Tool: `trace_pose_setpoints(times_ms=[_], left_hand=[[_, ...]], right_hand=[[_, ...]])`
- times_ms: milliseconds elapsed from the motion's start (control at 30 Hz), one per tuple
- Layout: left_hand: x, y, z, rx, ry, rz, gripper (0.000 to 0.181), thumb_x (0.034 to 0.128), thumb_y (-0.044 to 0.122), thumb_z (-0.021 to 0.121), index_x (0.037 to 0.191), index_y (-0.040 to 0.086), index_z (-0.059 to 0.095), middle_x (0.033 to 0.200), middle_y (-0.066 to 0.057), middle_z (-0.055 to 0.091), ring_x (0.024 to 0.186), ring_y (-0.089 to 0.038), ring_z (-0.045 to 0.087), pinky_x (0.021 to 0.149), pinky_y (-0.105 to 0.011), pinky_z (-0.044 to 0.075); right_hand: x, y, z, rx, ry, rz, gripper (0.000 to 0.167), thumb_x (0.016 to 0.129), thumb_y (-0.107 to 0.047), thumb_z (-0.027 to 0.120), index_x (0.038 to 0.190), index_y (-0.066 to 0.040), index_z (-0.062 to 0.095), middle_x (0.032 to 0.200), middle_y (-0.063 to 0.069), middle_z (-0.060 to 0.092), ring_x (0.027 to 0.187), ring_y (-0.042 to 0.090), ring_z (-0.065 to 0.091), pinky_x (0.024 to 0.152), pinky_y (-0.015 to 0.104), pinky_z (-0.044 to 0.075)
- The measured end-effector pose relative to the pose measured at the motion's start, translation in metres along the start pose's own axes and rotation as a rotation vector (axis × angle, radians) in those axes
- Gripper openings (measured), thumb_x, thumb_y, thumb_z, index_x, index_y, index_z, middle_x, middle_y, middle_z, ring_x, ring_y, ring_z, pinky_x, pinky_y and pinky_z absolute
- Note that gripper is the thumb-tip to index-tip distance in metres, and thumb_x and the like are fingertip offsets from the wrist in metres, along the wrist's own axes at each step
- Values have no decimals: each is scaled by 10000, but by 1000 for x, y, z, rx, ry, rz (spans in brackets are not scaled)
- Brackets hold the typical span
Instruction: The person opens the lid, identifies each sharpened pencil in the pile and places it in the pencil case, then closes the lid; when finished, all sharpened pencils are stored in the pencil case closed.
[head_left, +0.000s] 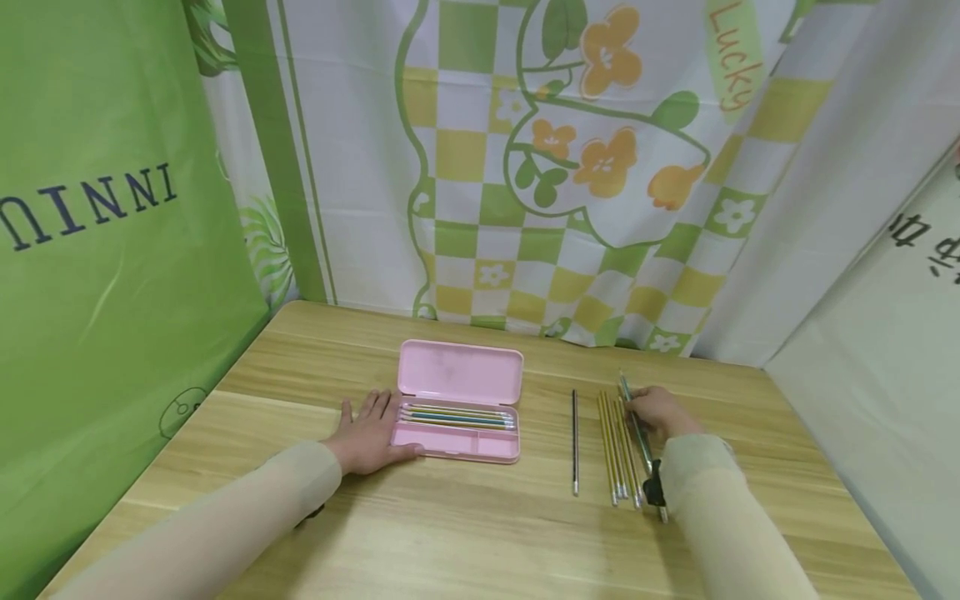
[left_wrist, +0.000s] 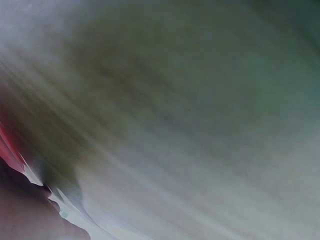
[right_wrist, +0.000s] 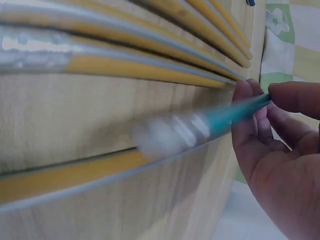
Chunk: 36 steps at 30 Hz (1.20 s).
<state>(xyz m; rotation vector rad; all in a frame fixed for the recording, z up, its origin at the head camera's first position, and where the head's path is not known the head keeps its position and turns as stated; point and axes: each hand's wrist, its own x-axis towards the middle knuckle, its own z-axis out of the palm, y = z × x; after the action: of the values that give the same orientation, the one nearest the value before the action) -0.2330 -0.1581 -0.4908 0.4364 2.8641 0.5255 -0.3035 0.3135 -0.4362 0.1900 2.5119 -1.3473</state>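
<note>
My right hand (head_left: 660,410) pinches a teal pencil (right_wrist: 225,117) between thumb and fingers, its eraser end toward the right wrist camera. Several yellow pencils (head_left: 609,450) lie side by side just left of that hand. Under the teal one, the right wrist view shows another yellow pencil (right_wrist: 80,172) on the table. An open pink pencil case (head_left: 459,372) holds several pencils (head_left: 457,417) in its back compartment. With fingers spread, my left hand (head_left: 371,437) rests at the case's left side, thumb along its front corner. Pale blur fills most of the left wrist view.
A dark pencil (head_left: 575,442) lies alone between the case and the yellow pencils. The wooden table (head_left: 465,533) meets a patterned curtain (head_left: 480,242) at the back, a green cloth (head_left: 112,292) on the left and a white panel (head_left: 885,358) on the right.
</note>
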Motion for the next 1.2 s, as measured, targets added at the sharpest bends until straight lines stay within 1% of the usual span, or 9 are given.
trace_pose_setpoints(times_ms=[100,200,333,467,600,767,833,933,1200], left_hand=[[-1,-1,1,-3,5,9,1161,936,772,497,1621,-70,87,1650,-345,132,1538,-493,44,1117,-769,-74],[-2,-1,-1,-2,8,10,1161,936,772,499,1619,-75,92,1646,-349,142,1536,-497,53,1117,-771,-67],[-5,2,-5,-2,11,3,1116,954,710,547,1616,-79,115,1642,-349,162,1534,-499,71,1119,-777,-43],[-7,4,-8,-2,14,1,1097,961,691,558,1613,-82,130,1636,-353,177,1530,-506,90,1115,-786,-21],[-8,6,-9,8,7,1,1097,963,694,551,1613,-82,129,1639,-348,170,1532,-502,84,1116,-785,-16],[-7,8,-10,12,-2,-2,1090,965,688,554,1613,-83,135,1642,-343,169,1534,-496,86,1123,-778,-13],[-7,9,-10,18,-7,-4,1089,967,691,547,1615,-78,130,1645,-339,165,1536,-491,83,1126,-774,-15],[-7,9,-10,17,-8,-4,1077,972,677,550,1617,-75,127,1646,-339,163,1536,-492,80,1127,-772,-18],[-5,6,-7,24,4,-6,1089,962,694,550,1621,-64,130,1648,-328,177,1540,-481,84,1133,-765,-21]], right_hand=[[3,-1,0,-13,47,15,408,908,73,562,1272,250,509,767,31,565,629,105,496,589,212,460],[3,-8,-1,19,57,22,433,936,47,590,1313,227,479,773,18,583,638,96,526,596,221,485],[0,-27,-2,90,-45,-30,436,1010,-11,535,1378,199,429,835,11,646,719,84,610,672,244,536],[-1,-49,6,135,-196,-76,493,1074,-78,486,1499,142,367,984,38,681,873,101,657,791,303,548],[0,-69,23,190,-329,-108,492,1105,-100,462,1527,129,353,1067,57,673,968,121,664,900,376,546],[2,-88,50,262,-424,-157,372,1099,-50,455,1409,153,431,1029,36,659,965,119,664,954,398,536],[4,-95,62,266,-437,-171,294,1094,-37,456,1335,130,479,1027,50,657,966,132,662,956,400,535],[5,-107,79,238,-460,-203,254,1090,-37,466,1288,110,528,1048,71,655,976,151,652,964,409,528],[9,-135,130,143,-451,-253,291,1093,-66,477,1326,84,566,1080,94,650,973,168,607,891,335,520]])
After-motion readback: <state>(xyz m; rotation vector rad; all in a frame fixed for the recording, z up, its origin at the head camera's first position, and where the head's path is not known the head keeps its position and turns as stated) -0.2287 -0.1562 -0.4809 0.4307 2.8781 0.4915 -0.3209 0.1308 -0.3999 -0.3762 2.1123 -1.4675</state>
